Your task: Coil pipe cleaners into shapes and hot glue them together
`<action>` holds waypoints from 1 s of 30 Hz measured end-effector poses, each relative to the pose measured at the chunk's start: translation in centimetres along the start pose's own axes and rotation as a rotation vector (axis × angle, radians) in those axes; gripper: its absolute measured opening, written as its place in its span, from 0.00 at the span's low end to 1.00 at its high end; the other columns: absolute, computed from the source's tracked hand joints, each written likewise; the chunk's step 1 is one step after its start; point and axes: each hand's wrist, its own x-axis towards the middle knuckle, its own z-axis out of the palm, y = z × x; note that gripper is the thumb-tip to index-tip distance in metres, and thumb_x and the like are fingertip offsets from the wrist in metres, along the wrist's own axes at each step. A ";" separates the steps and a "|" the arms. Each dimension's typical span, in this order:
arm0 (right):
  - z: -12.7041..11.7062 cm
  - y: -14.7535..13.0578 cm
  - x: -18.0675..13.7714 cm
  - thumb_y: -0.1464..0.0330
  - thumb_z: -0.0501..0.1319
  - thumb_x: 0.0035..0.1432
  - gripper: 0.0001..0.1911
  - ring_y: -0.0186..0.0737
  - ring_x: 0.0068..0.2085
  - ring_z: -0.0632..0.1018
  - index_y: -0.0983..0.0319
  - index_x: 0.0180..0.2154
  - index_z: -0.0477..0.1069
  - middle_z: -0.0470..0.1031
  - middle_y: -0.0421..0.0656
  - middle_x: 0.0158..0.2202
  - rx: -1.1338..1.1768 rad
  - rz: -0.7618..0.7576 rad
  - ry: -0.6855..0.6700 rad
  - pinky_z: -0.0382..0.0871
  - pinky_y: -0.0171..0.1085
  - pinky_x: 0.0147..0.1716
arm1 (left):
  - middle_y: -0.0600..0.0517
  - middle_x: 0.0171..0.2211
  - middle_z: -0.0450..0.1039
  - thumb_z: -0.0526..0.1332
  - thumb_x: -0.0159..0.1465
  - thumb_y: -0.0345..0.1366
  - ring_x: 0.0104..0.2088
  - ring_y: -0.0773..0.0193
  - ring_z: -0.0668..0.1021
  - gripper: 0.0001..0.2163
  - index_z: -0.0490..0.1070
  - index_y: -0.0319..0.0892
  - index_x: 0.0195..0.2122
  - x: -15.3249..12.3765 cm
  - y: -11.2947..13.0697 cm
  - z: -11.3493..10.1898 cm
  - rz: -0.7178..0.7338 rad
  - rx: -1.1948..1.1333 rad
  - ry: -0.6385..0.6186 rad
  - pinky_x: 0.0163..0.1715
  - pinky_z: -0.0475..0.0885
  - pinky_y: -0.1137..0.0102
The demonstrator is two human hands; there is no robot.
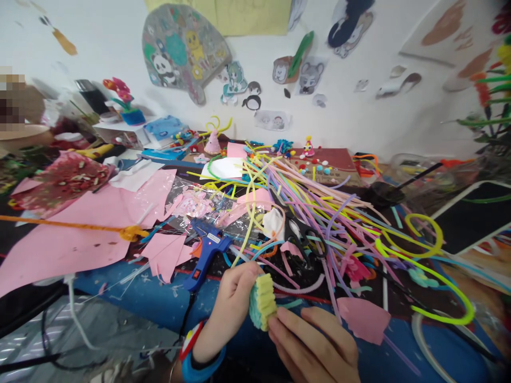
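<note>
A small fuzzy pipe-cleaner piece (266,303), ridged pale yellow on one side and teal on the other, is held between both hands near the table's front edge. My left hand (231,303) is closed on its left side, thumb uppermost. From that hand a long pale-yellow pipe cleaner (250,229) rises and loops over the table. The fingers of my right hand (315,343) pinch the piece's lower right edge; its thumb is hidden. Just beyond my left hand lies a blue hot glue gun (207,250). Black-handled scissors (305,239) rest farther right.
Loose pipe cleaners (311,197) spread across the table's middle and right. Pink sheets (96,234) cover the left, with an orange stick (64,222) across them. A dark-screened tablet (475,218) stands at right. A white cable (75,303) hangs off the front.
</note>
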 end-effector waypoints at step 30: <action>1.8 -0.7 -1.4 0.64 0.65 0.57 0.21 0.47 0.42 0.79 0.64 0.51 0.70 0.78 0.51 0.42 0.200 0.464 -0.075 0.77 0.42 0.38 | 0.49 0.33 0.68 0.46 0.68 0.50 0.34 0.59 0.70 0.19 0.68 0.43 0.36 -0.7 -1.7 0.1 0.165 -0.195 -0.054 0.36 0.67 0.67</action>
